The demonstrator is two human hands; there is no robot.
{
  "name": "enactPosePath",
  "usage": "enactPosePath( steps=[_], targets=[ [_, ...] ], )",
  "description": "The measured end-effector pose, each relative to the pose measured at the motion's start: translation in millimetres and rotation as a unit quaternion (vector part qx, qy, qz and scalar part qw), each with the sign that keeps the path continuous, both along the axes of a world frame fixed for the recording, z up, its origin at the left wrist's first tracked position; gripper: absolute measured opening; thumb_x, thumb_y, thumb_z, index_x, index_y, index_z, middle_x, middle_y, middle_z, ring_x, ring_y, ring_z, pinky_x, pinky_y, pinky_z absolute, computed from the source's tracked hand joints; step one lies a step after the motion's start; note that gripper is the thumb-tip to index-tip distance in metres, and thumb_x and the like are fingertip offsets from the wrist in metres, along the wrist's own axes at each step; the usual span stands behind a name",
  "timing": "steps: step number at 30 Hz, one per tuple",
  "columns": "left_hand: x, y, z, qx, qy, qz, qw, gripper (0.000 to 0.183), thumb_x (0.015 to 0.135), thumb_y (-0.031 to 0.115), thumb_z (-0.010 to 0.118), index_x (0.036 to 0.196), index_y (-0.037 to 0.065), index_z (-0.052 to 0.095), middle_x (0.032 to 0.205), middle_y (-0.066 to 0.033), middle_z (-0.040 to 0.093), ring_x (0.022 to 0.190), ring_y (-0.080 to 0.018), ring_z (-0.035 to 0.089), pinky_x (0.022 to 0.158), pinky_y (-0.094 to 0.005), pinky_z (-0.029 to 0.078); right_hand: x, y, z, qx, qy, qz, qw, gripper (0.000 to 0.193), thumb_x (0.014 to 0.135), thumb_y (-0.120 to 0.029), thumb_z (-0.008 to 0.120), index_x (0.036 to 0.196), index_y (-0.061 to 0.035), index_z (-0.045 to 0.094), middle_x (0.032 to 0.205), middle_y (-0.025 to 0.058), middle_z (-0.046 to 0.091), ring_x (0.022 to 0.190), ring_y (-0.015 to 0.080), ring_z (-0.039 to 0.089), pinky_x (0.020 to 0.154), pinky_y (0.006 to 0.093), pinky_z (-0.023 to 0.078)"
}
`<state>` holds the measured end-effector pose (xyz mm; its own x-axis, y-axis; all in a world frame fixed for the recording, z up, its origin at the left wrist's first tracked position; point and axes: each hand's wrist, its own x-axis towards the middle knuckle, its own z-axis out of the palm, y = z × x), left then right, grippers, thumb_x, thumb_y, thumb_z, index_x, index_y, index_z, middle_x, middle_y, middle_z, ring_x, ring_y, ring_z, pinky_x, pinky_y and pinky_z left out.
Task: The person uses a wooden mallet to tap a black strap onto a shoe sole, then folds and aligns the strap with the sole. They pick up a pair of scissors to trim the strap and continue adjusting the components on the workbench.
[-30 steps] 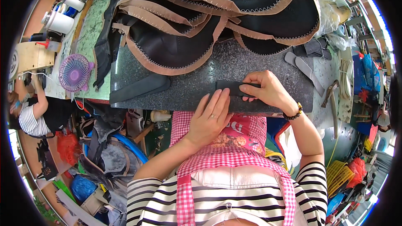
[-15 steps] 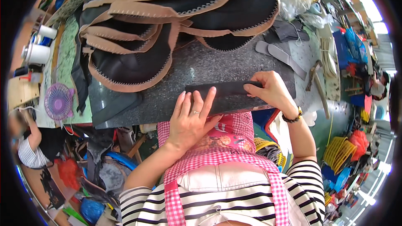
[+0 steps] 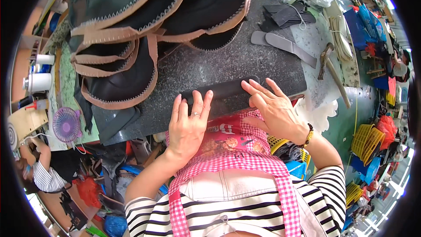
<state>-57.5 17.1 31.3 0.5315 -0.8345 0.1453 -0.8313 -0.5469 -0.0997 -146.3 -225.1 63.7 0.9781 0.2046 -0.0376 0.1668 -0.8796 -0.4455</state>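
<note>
Both hands (image 3: 188,125) (image 3: 274,107) flat, pressing black strip (image 3: 221,90)

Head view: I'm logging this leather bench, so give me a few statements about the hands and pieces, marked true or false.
1. Both hands press on a dark strip at the slab's near edge. True.
2. The left hand wears a ring. True.
3. The right hand holds the hammer. False: the hammer lies apart on the bench.
4. The tan-edged dark pieces are stacked beside the person's right elbow. False: they lie at the slab's far left.
</note>
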Motion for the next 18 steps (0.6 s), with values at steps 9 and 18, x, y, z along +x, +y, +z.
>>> enactPosePath(
  steps=[9,18],
  targets=[
    [24,9,11,-0.143,0.090,-0.072,0.983,0.042,0.074,-0.002,0.063,0.115,0.002,0.069,0.109,-0.0129,0.066,0.099,-0.0321,0.064,0.088,-0.0410,0.052,167,-89,-10,0.154,-0.114,-0.174,0.966,0.034,0.084,-0.021,0.070,0.113,-0.0038,0.064,0.100,0.0139,0.071,0.095,0.0243,0.069,0.084,0.0358,0.054],
    [20,201,19,-0.115,-0.127,0.208,0.963,0.034,0.080,-0.009,0.062,0.112,0.001,0.070,0.113,-0.0160,0.067,0.104,-0.0330,0.064,0.092,-0.0418,0.051,272,-108,-25,-0.027,-0.036,-0.033,0.998,0.055,0.063,-0.032,0.082,0.114,-0.0173,0.070,0.109,0.0078,0.067,0.115,0.0336,0.057,0.086,0.0433,0.052]
  ],
)
